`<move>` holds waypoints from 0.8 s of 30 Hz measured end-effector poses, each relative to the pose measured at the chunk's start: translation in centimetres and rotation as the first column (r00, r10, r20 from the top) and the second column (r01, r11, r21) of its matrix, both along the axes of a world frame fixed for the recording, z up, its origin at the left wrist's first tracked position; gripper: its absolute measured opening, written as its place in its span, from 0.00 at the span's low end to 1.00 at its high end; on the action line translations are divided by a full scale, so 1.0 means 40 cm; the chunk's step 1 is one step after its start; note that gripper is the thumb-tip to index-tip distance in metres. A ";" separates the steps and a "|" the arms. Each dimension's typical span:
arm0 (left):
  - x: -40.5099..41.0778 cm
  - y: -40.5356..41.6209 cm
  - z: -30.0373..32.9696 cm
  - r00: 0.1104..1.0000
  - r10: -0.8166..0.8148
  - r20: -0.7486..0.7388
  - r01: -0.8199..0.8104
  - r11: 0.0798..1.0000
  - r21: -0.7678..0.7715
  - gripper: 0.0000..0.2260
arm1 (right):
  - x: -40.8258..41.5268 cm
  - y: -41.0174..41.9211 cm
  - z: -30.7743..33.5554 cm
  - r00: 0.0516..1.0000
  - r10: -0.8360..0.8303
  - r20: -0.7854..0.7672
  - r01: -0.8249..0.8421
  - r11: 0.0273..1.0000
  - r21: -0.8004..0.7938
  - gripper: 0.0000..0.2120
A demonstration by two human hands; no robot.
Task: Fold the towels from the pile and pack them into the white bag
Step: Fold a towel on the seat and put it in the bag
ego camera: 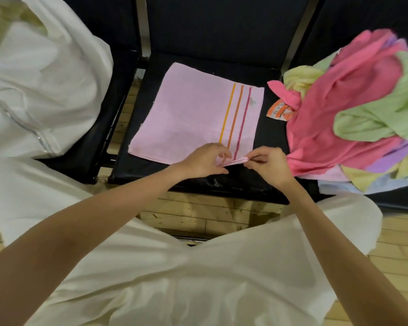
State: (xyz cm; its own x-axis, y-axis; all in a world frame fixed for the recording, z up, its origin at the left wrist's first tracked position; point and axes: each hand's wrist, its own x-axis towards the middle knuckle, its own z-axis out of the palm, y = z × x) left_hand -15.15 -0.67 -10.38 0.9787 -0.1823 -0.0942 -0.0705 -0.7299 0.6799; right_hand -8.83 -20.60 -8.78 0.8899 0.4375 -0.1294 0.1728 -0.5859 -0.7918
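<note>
A light pink towel (189, 114) with yellow, orange and magenta stripes lies flat on the middle black chair seat (264, 182). At its near right corner my left hand (205, 161) and my right hand (269, 164) both pinch the towel's edge, which is lifted slightly off the seat. The pile of towels (353, 111), pink, green, yellow and purple, is heaped on the chair to the right. The white bag (40, 90), with a zipper along its front, sits on the chair to the left.
The three black chairs stand side by side on a light wooden floor (198, 215). A small orange and white patterned cloth (280, 110) pokes out at the pile's left edge. My white garment fills the lower part of the view.
</note>
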 end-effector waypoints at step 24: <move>0.085 0.029 0.083 0.855 0.185 -0.485 -0.458 0.708 -0.537 0.09 | 0.453 0.192 -0.121 0.784 -0.596 -0.173 0.603 0.797 -0.010 0.28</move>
